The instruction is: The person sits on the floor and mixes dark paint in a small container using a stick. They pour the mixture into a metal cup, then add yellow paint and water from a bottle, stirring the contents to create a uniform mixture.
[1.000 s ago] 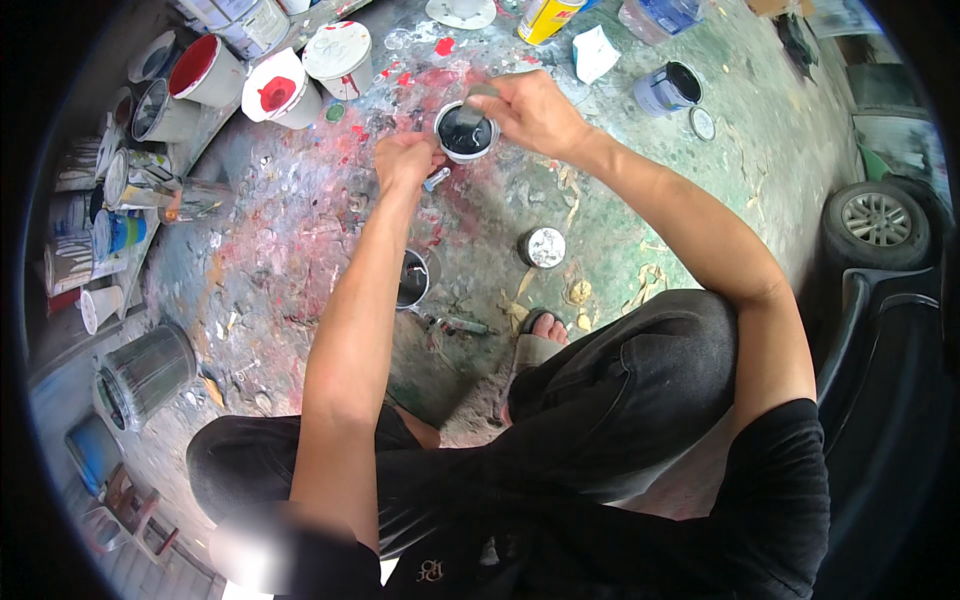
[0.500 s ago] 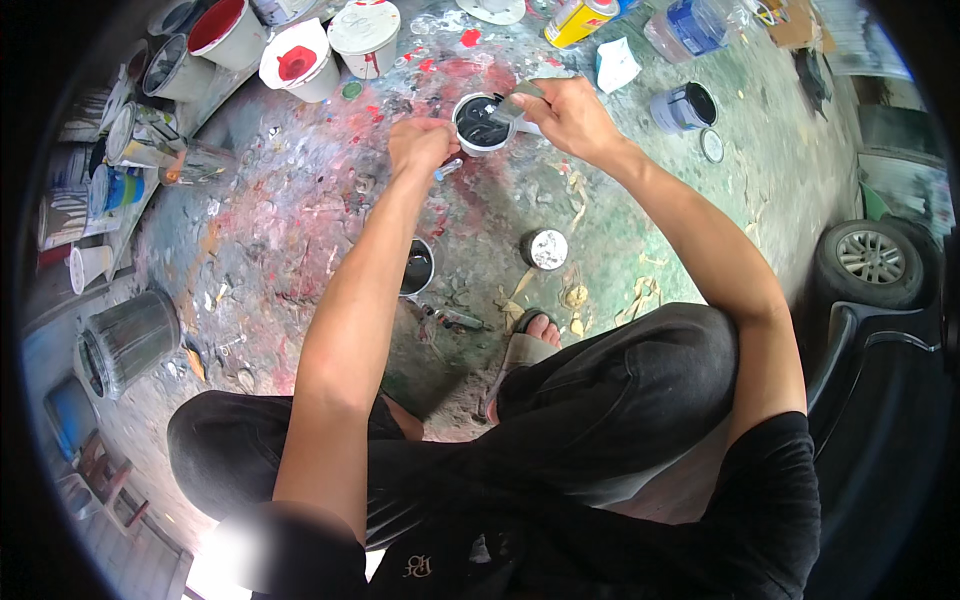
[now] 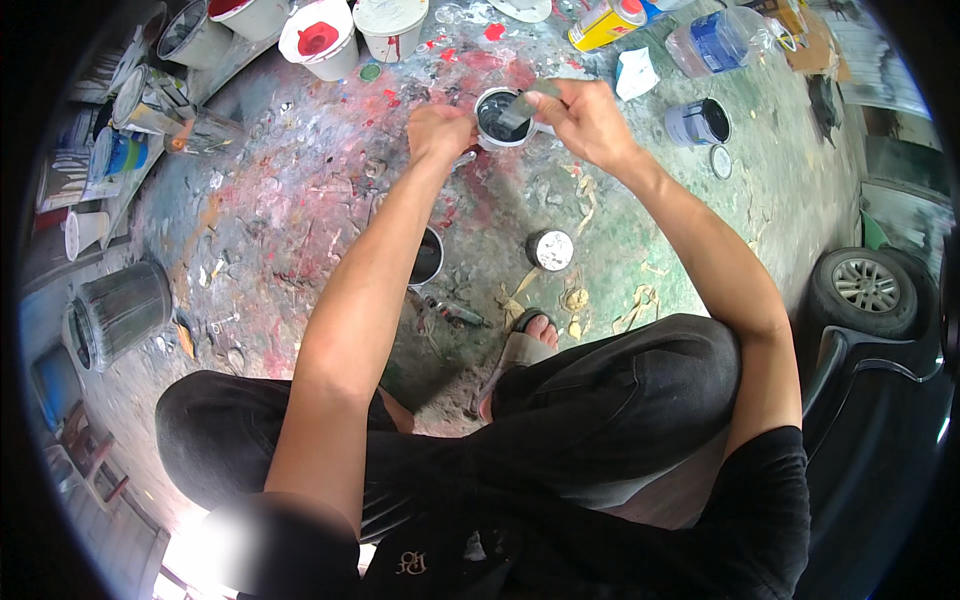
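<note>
So our left hand's gripping the white-rimmed cup, and our right hand's got a flat scraper in it.

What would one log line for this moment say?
left hand: touching round white cup of black liquid; right hand: gripping flat grey scraper; scraper: over cup's mouth

The cup is coloured white outside, black within; the floor is splotched with red, white and green.
</note>
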Demonstrator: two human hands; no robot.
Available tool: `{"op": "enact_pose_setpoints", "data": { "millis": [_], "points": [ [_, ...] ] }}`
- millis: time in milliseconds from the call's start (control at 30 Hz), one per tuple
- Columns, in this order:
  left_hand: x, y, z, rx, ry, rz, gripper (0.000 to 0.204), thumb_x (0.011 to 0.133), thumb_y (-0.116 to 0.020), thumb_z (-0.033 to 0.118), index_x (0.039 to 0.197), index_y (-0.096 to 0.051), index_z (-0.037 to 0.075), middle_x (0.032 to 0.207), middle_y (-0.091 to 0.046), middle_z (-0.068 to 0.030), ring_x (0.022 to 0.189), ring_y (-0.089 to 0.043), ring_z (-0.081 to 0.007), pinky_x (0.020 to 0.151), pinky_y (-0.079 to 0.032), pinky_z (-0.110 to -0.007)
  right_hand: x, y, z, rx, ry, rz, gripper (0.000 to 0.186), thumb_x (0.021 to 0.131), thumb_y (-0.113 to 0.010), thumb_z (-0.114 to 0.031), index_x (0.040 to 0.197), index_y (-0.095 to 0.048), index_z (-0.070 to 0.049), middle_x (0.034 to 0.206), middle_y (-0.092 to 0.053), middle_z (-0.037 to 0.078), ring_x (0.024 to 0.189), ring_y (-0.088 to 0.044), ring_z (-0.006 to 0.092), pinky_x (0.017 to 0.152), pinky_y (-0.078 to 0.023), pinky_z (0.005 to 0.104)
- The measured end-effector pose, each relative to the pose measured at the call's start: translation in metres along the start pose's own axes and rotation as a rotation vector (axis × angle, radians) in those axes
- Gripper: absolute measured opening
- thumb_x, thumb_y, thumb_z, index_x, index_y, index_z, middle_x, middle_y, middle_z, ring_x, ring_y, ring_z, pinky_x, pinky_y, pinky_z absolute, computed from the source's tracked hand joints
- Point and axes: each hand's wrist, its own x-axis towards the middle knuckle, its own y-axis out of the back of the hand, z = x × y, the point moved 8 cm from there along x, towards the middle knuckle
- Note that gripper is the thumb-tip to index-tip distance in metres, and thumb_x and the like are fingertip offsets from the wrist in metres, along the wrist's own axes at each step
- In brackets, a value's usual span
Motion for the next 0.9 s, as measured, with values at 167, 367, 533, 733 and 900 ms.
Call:
{"op": "enact_pose_setpoints", "data": {
  "millis": [167, 367, 533, 733, 900],
  "points": [
    [0.003, 0.0, -0.001, 0.024, -0.011, 0.009, 0.011, 0.086, -0.071, 0.007, 0.092, -0.073, -0.003, 0.079, -0.073, -0.0099, 0.067, -0.069, -0.0157, 0.059, -0.055, -0.027, 0.001, 0.008, 0.018, 0.028, -0.018, 0.068, 0.036, 0.099, -0.065, -0.031, 0.083, -0.067, 0.002, 0.063, -0.062, 0.012, 0.052, -0.047, 0.0161, 0.051, -0.042, 0.0346],
    [0.007, 0.001, -0.007, 0.025, -0.029, 0.023, 0.012, 0.085, -0.07, 0.005, 0.093, -0.073, -0.003, 0.08, -0.072, -0.0117, 0.067, -0.069, -0.0171, 0.059, -0.055, -0.028, -0.004, 0.002, 0.01, 0.053, -0.067, 0.042, 0.042, 0.096, -0.067, -0.031, 0.072, -0.059, 0.003, 0.054, -0.05, 0.017, 0.049, -0.042, 0.0247, 0.05, -0.041, 0.0396],
    [0.006, 0.001, -0.004, 0.036, -0.029, 0.034, 0.014, 0.084, -0.07, 0.005, 0.093, -0.073, -0.005, 0.081, -0.073, -0.0124, 0.068, -0.07, -0.0179, 0.06, -0.055, -0.029, 0.005, 0.012, 0.016, 0.165, 0.025, 0.17, 0.042, 0.097, -0.066, -0.03, 0.072, -0.059, 0.002, 0.055, -0.051, 0.016, 0.05, -0.039, 0.0217, 0.05, -0.041, 0.0384],
    [0.004, 0.0, -0.002, 0.049, -0.042, 0.016, 0.014, 0.084, -0.069, 0.005, 0.094, -0.073, -0.004, 0.08, -0.073, -0.0125, 0.067, -0.07, -0.0178, 0.06, -0.055, -0.029, -0.006, 0.002, 0.007, 0.068, -0.067, 0.043, 0.038, 0.097, -0.066, -0.028, 0.074, -0.06, 0.002, 0.055, -0.051, 0.017, 0.049, -0.043, 0.024, 0.051, -0.042, 0.039],
    [0.007, 0.0, -0.005, 0.057, -0.042, 0.048, 0.014, 0.083, -0.068, 0.004, 0.094, -0.073, -0.004, 0.08, -0.073, -0.012, 0.068, -0.07, -0.0174, 0.061, -0.055, -0.029, 0.004, 0.014, 0.003, 0.093, -0.016, 0.121, 0.038, 0.097, -0.066, -0.03, 0.077, -0.062, 0.002, 0.059, -0.056, 0.015, 0.052, -0.047, 0.0212, 0.051, -0.043, 0.0373]
  ]
}}
